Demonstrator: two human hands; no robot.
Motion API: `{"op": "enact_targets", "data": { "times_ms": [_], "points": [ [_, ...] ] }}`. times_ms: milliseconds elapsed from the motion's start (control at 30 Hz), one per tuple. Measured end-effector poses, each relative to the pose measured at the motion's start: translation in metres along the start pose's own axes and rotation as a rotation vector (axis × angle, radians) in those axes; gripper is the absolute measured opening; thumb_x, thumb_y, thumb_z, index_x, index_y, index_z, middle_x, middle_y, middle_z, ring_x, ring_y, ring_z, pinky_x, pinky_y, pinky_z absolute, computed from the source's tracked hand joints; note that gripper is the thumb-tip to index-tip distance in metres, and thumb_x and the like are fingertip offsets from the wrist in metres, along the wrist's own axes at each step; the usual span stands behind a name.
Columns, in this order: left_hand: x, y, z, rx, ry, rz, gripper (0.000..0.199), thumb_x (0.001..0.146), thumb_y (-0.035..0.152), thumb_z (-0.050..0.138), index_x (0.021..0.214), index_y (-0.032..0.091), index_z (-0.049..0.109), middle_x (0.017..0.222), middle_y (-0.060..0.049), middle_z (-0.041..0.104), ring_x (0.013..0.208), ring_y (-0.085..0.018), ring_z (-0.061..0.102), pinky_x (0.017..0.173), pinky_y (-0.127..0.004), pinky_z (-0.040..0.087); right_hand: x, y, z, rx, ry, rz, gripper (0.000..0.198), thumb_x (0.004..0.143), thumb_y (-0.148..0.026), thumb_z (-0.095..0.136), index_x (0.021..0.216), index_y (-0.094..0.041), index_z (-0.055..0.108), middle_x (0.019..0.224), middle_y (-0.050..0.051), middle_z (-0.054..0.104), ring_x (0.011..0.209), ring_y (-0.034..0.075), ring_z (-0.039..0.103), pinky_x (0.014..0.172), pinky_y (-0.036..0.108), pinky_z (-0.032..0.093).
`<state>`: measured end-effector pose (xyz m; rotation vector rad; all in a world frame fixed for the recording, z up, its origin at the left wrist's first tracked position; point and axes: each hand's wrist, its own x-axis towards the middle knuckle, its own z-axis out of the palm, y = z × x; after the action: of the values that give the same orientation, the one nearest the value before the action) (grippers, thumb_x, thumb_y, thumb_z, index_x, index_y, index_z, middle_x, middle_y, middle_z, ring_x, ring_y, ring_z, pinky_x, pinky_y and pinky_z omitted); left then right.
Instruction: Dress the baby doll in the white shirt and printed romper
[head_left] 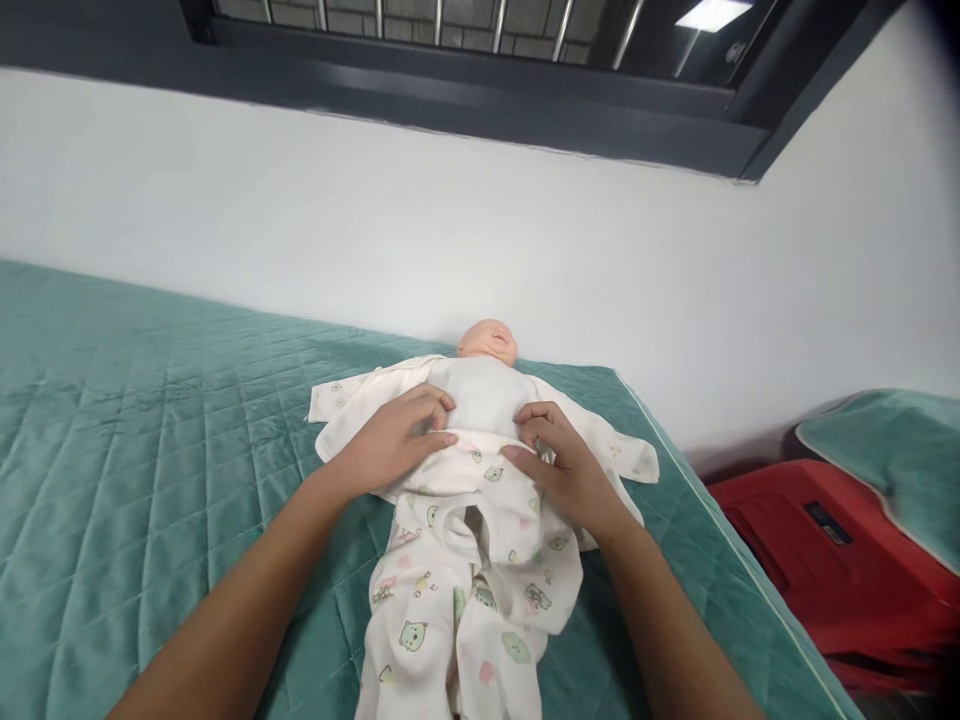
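Head view showed a doll (pixel 487 342) lying face up on a green quilted cover (pixel 187 480), its long axis running away from the wearer, head toward the wall (pixel 360 220) and patterned trousers (pixel 424 590) toward the wearer. Its white jacket (pixel 592 425) spread out sideways. Left hand (pixel 401 435) and right hand (pixel 562 460), partly curled, met the trousers' waist from either side; I could not tell whether they pinched cloth. A dark label (pixel 829 523) on a red object (pixel 810 590) was unreadable.
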<state>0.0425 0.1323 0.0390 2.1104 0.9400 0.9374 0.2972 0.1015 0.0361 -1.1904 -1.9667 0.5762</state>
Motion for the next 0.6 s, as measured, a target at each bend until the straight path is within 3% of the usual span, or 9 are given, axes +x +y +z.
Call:
{"op": "enact_targets", "data": {
  "times_ms": [100, 233, 400, 600],
  "points": [
    [0.013, -0.005, 0.001, -0.016, 0.092, -0.096, 0.024, 0.088, 0.038, 0.053, 0.074, 0.021, 0.046, 0.091, -0.002, 0.063, 0.086, -0.018, 0.056, 0.077, -0.029, 0.042, 0.012, 0.003, 0.005, -0.03, 0.088, 0.046, 0.025, 0.091, -0.036, 0.055, 0.074, -0.022, 0.044, 0.09, 0.002, 0.056, 0.085, 0.018, 0.052, 0.079, 0.031, 0.041],
    [0.04, -0.027, 0.005, -0.083, 0.163, -0.167, 0.026, 0.087, 0.042, 0.053, 0.075, 0.02, 0.046, 0.075, 0.002, 0.053, 0.072, -0.015, 0.048, 0.067, -0.026, 0.037, 0.036, 0.012, 0.012, -0.071, 0.205, 0.222, 0.032, 0.086, -0.045, 0.058, 0.07, -0.023, 0.042, 0.065, -0.004, 0.044, 0.064, 0.014, 0.04, 0.063, 0.028, 0.034],
    [0.05, -0.049, 0.006, -0.536, 0.045, -0.297, 0.031, 0.08, 0.047, 0.063, 0.076, 0.019, 0.049, 0.074, 0.003, 0.05, 0.066, -0.011, 0.044, 0.061, -0.023, 0.035, 0.048, 0.025, 0.016, 0.207, 0.217, 0.364, 0.036, 0.078, -0.054, 0.062, 0.072, -0.023, 0.044, 0.063, -0.005, 0.044, 0.059, 0.013, 0.038, 0.058, 0.027, 0.033],
    [0.033, -0.047, -0.011, -0.601, -0.033, -0.387, 0.03, 0.075, 0.043, 0.069, 0.085, 0.016, 0.062, 0.077, 0.0, 0.056, 0.066, -0.011, 0.048, 0.059, -0.023, 0.036, 0.035, 0.043, 0.005, 0.52, 0.266, 0.444, 0.042, 0.07, -0.059, 0.067, 0.082, -0.025, 0.046, 0.069, -0.004, 0.052, 0.06, 0.015, 0.049, 0.059, 0.028, 0.041]
  ]
}}
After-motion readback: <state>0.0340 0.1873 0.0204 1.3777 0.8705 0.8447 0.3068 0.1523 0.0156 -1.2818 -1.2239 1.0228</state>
